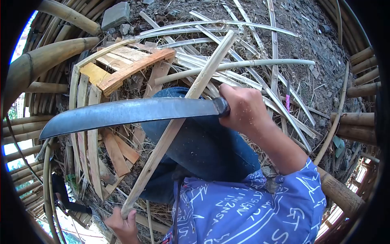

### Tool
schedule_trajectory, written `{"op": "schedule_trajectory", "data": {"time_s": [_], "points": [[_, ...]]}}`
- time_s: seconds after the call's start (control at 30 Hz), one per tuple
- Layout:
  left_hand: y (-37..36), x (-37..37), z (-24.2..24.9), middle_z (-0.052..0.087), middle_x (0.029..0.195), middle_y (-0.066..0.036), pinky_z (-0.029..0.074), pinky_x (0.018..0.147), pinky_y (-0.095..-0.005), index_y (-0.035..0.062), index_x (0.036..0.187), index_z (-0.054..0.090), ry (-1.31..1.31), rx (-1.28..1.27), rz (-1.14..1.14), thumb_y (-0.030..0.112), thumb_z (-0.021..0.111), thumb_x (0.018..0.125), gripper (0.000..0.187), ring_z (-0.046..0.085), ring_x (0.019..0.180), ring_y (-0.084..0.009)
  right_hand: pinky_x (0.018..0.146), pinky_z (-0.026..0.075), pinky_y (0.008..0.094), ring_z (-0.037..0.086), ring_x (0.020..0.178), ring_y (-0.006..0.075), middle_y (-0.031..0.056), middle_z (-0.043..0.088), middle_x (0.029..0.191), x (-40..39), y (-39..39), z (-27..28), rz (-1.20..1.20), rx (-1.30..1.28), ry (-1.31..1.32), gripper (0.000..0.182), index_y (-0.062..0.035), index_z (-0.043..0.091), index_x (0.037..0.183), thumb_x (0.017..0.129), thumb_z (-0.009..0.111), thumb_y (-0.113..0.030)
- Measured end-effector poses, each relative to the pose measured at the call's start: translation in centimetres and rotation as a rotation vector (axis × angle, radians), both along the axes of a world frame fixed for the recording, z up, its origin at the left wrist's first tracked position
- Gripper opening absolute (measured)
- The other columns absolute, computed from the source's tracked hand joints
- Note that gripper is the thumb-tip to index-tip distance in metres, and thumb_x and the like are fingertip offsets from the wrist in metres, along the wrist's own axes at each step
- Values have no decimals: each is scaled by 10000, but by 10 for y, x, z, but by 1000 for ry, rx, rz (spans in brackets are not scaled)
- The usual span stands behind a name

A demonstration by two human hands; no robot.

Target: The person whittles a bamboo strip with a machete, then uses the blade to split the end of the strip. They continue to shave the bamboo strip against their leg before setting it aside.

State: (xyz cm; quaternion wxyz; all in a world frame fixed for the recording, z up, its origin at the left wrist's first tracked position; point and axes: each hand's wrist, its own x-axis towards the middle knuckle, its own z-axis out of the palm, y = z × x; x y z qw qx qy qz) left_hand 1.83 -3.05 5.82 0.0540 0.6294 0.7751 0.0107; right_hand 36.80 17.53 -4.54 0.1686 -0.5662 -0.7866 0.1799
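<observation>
A long machete (130, 112) with a broad dark blade lies level across the view, its tip at the left. My right hand (243, 106) is closed round its handle. Under the blade a long pale wooden strip (162, 144) runs slantwise from lower left to upper right, over my bent knee in blue jeans. My left hand (124, 225) is wrapped round the lower end of that strip. Whether the blade touches the strip I cannot tell.
An orange-brown wooden piece (136, 70) lies with planks at the upper left. Split bamboo strips (227, 29) are strewn on the ground ahead. Thick bamboo poles (53, 53) flank both sides. A grey block (115, 16) is at the top left.
</observation>
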Motion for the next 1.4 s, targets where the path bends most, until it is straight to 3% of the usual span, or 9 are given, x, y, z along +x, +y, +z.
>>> {"op": "schedule_trajectory", "data": {"time_s": [0.07,0.3,0.57,1.0,1.1,1.17,1.3,1.37,1.4], "points": [[-3,0,6,405,482,-137,341,429,-378,-8,668,494,12,-32,-49,482,640,813,532,424,426,-342,597,518,423,641,672,337,145,618,692,0,2,2,-5,-17,-21,366,-40,525,824,580,770,-159],[-11,-1,12,363,449,-116,306,399,-378,-5,635,461,-8,-8,13,471,632,821,539,379,387,-320,602,523,421,645,668,335,135,631,700,17,24,-6,-121,63,-136,343,-42,529,803,581,770,-141],[-16,-6,10,403,444,-74,317,387,-332,3,627,491,-77,-46,5,400,656,817,469,438,366,-199,612,519,428,641,695,343,132,618,703,25,33,-13,-102,138,-119,347,-46,505,784,571,767,-124],[-21,-16,6,418,449,-51,318,378,-310,-6,628,480,-176,-65,-33,267,612,832,366,438,356,-189,600,514,429,639,663,334,127,614,681,42,47,-23,-174,204,-161,328,-57,502,759,572,761,-132],[-18,-12,8,481,484,-64,382,412,-313,-28,651,520,-223,-79,-40,188,586,817,281,495,402,-199,593,510,430,637,650,329,126,611,672,48,50,-25,-182,255,-146,307,-58,503,748,581,748,-133],[-18,-3,17,589,747,-261,421,488,-425,38,954,653,-26,-71,-176,191,628,870,176,561,573,-399,590,508,430,636,646,327,126,610,668,51,52,-26,-183,262,-145,297,-57,501,744,585,741,-130],[-30,-29,17,606,792,-270,416,445,-408,34,893,641,77,-248,-251,129,636,855,102,569,545,-377,579,504,429,633,632,324,124,606,657,60,58,-32,-226,259,-176,267,-57,497,738,595,717,-109],[-29,-41,6,613,796,-266,392,406,-395,25,859,631,120,21,-562,165,647,848,141,559,515,-346,575,503,426,629,624,325,124,602,650,63,59,-34,-224,275,-166,257,-56,496,733,595,708,-99],[-29,-39,7,613,796,-266,392,406,-395,25,859,631,120,19,-563,165,647,848,141,559,515,-346,571,503,423,625,615,326,125,599,644,64,60,-35,-220,293,-155,248,-55,494,728,594,700,-89]]}}
